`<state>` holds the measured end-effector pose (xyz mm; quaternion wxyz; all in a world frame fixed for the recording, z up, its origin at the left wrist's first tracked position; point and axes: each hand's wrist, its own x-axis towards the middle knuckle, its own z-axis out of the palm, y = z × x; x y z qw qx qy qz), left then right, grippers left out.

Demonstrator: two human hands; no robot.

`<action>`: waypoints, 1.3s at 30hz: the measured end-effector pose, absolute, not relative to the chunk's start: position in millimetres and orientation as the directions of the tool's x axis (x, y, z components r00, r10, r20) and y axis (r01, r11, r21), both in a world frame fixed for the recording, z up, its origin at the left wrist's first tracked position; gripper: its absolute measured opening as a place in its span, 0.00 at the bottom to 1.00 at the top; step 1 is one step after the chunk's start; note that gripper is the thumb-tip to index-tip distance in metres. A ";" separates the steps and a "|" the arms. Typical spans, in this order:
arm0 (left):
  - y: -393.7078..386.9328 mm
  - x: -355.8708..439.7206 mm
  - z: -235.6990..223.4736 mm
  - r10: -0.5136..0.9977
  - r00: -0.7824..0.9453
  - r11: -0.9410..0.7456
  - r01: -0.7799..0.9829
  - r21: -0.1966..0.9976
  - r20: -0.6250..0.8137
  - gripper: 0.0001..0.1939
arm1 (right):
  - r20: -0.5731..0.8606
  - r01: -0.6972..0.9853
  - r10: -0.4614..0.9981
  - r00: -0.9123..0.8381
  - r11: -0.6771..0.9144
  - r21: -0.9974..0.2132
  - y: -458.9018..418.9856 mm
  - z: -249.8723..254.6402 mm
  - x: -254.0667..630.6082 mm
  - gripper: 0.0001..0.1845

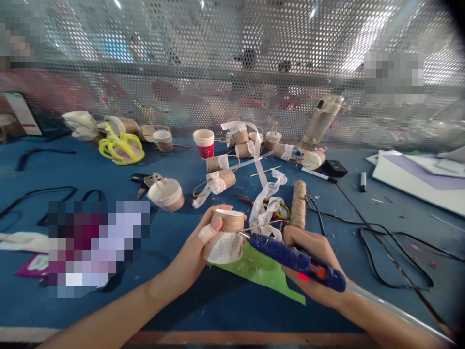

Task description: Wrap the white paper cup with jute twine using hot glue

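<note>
My left hand (207, 232) is wrapped round a paper cup (223, 248), which lies tilted with a band of brown twine wound round one end. In my right hand (312, 247) is a blue glue gun (279, 252), a clear glue stick trailing from its back. The gun's nozzle points at the edge of the twine band, touching or almost touching the cup. A strand of twine runs from the cup toward the twine spool (299, 203) standing behind my right hand. Beneath the cup and gun lies a green sheet (265, 274).
White lace ribbon (263, 208) and yellow-handled scissors (281, 209) lie behind the cup. Several twine-wrapped cups, a small basket (166, 195) and a red-and-white cup (204, 143) stand farther back. A black cable (366, 252) loops on the right. Perforated metal (232, 72) closes off the back.
</note>
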<state>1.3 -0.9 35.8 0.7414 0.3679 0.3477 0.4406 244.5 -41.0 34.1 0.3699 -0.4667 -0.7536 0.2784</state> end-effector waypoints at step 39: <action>-3.8 -2.1 26.3 0.969 0.232 0.153 -0.272 0.950 -0.090 0.20 | 0.299 0.574 0.922 -0.246 0.387 -0.722 -41.8 34.9 240.4 0.15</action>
